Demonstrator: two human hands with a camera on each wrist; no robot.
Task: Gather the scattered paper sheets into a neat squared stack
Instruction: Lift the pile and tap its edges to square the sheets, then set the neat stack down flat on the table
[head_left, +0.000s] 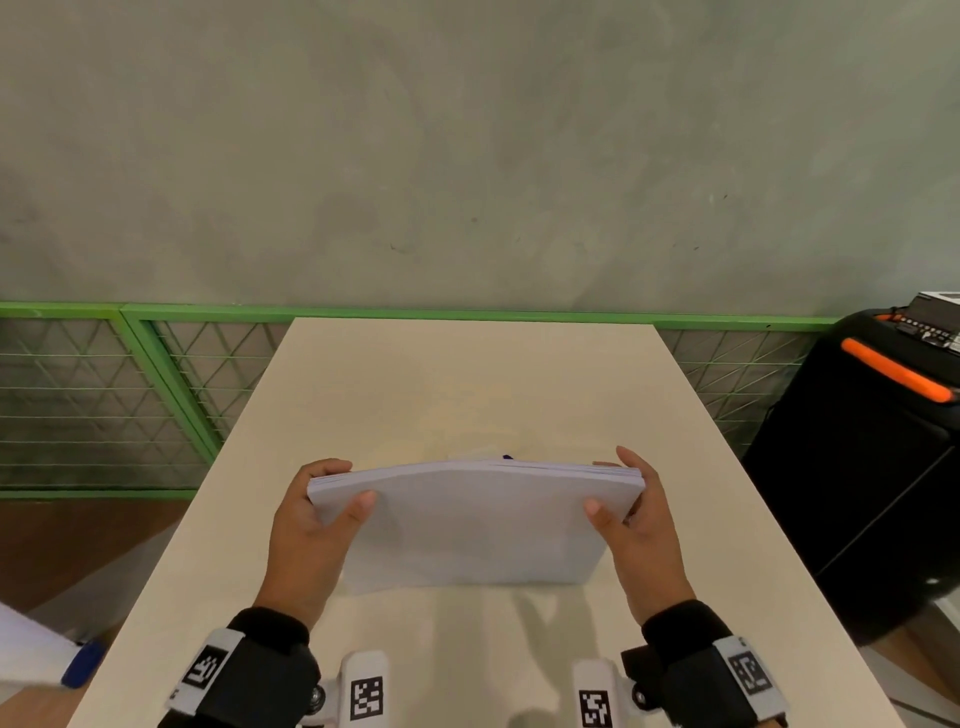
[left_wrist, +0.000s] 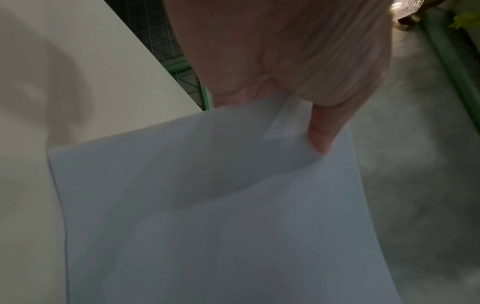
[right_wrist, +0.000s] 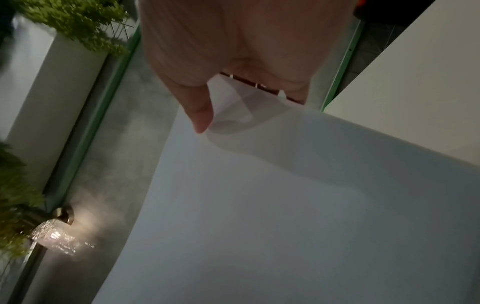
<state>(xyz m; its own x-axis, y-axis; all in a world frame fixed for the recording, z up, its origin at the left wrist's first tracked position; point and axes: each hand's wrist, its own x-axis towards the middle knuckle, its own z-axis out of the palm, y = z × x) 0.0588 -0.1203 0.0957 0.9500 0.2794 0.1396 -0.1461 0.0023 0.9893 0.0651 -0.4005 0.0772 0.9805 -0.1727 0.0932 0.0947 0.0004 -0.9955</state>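
A stack of white paper sheets (head_left: 472, 519) stands on its lower edge on the beige table (head_left: 467, 395), leaning toward me, its top edge slightly bowed. My left hand (head_left: 317, 525) grips the stack's left side, thumb on the near face and fingers behind. My right hand (head_left: 631, 514) grips the right side the same way. In the left wrist view the paper (left_wrist: 207, 216) fills the lower frame with my left thumb (left_wrist: 322, 133) pressed on it. In the right wrist view the paper (right_wrist: 259, 205) sits under my right thumb (right_wrist: 200, 115). A small blue mark shows behind the top edge.
A green mesh fence (head_left: 104, 395) runs behind and left of the table. A black case with an orange handle (head_left: 883, 441) stands at the right. A white sheet and a blue object (head_left: 78, 665) lie off the table's lower left. Grey wall beyond.
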